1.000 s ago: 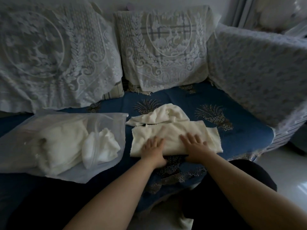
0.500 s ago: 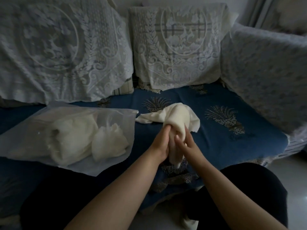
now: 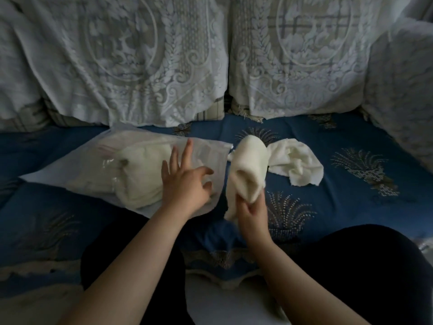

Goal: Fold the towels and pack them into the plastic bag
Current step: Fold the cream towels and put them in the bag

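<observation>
A clear plastic bag lies on the blue sofa seat with white towels inside it. My left hand hovers over the bag's open right end, fingers spread, holding nothing. My right hand grips the lower end of a folded cream towel, lifted upright just right of the bag's mouth. Another cream towel lies crumpled on the seat behind and to the right of it.
Two lace-covered back cushions line the rear of the sofa, and a lace-covered armrest closes the right side. The blue patterned seat cover extends right of the towels. My dark-trousered knees are at the seat's front edge.
The flat towel was gathered up by both hands and folded. My left hand has since let go and moved left over the bag's mouth; my right hand alone holds the towel.
</observation>
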Tool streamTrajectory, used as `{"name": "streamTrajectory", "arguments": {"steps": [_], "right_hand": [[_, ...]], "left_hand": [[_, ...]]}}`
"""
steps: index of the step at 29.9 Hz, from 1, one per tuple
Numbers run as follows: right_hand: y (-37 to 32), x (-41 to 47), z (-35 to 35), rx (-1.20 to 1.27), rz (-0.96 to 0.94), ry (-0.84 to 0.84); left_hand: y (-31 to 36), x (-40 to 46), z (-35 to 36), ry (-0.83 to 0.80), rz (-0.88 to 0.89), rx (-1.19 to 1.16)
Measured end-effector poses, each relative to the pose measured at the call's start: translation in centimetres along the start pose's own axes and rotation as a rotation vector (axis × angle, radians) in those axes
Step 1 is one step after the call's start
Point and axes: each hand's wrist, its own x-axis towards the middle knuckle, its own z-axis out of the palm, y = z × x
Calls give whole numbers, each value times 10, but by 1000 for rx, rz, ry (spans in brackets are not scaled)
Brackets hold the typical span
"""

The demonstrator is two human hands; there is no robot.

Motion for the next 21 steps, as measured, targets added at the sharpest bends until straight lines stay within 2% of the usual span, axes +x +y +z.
{"name": "streamTrajectory", "arguments": {"steps": [1,2,3,4,6,8,10,12,14,16,18,19,20,21], "right_hand": [[7,3,6,-266,-172,-66],[21,7,11,-548,-330,-160],[34,10,15,-777,-399,-285],[39,12,19,-941,-377,-424],[45,17,25,-1125,-320,-676],[43,29,28,-1174,-296,-802],[33,44,34,-1016,-166,-794],[28,47,46,-692,0,-590],[20,54,63,-348,181,-350],[5,67,80,-211,196,-318],[-6,77,106,-304,150,-469],[-1,73,128,-487,163,-513],[4,78,123,-470,209,-583],[-6,75,132,-799,286,-646]], "left_hand": [[-8,1,2,-104,-40,32],[-13,2,5,-137,-35,49],[-18,1,9,-125,-14,51],[-21,-1,15,-86,17,16],[-24,-3,20,-55,26,-209],[-25,-4,21,-49,21,-417],[-27,-1,21,41,66,-467],[-34,4,24,113,76,-502],[-38,8,23,68,72,-584],[-35,11,14,12,34,-717],[-29,12,2,-9,-77,-856],[-28,13,-4,-20,-117,-905],[-28,12,-9,-23,-126,-946],[-31,10,-11,-23,-116,-967]]}}
